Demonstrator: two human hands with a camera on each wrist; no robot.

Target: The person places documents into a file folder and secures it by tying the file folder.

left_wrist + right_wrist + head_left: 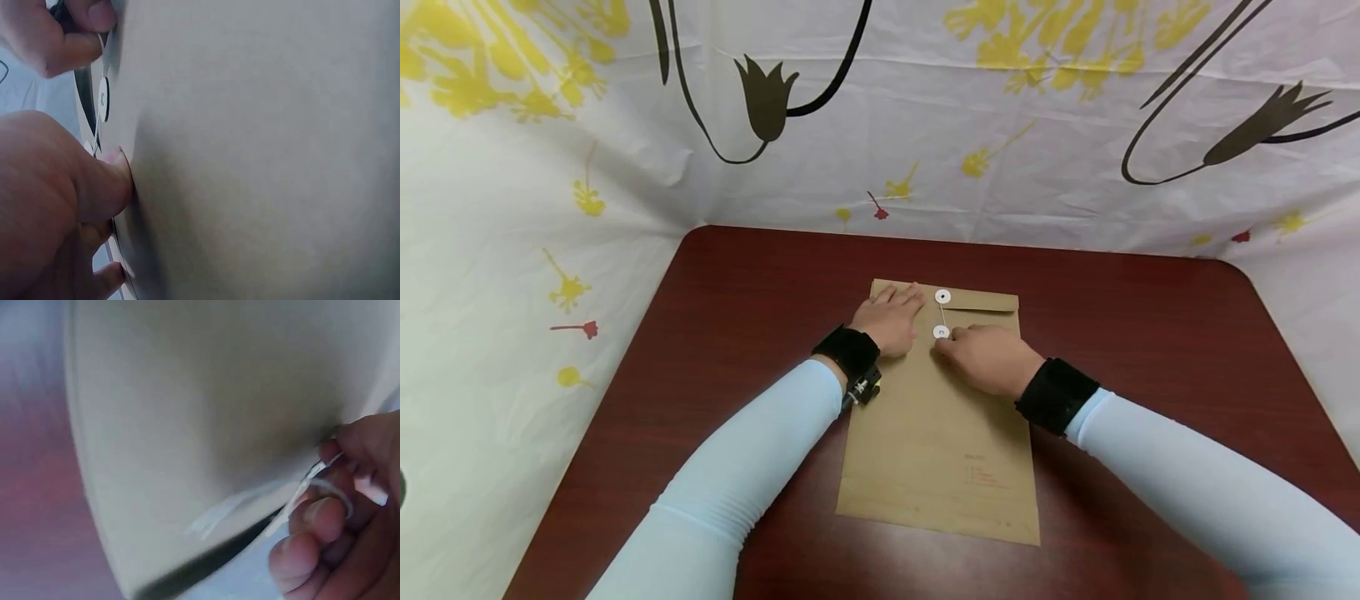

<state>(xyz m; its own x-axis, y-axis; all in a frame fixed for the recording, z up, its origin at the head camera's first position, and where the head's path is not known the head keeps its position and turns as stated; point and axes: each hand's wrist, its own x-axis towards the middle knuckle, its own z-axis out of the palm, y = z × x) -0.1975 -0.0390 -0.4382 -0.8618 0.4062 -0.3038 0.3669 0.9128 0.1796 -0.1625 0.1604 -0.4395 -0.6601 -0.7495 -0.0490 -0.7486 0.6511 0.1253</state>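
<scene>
A brown paper envelope (940,467) lies on the table, its flap folded down at the far end. One white round button (942,296) sits on the flap and another white button (941,332) just below it, with a thin string (943,314) running between them. My left hand (889,321) rests on the envelope's upper left, fingers extended across the flap. Beside the lower button, my right hand (988,358) pinches the string between thumb and finger. In the right wrist view, a loop of string (337,490) curves out by the curled fingers.
A dark red-brown table (760,283) with rounded far corners bears the envelope. White cloth (910,125) printed with flowers hangs behind and at the sides. Faint red print (985,477) marks the envelope's lower right. Both wrists wear black bands.
</scene>
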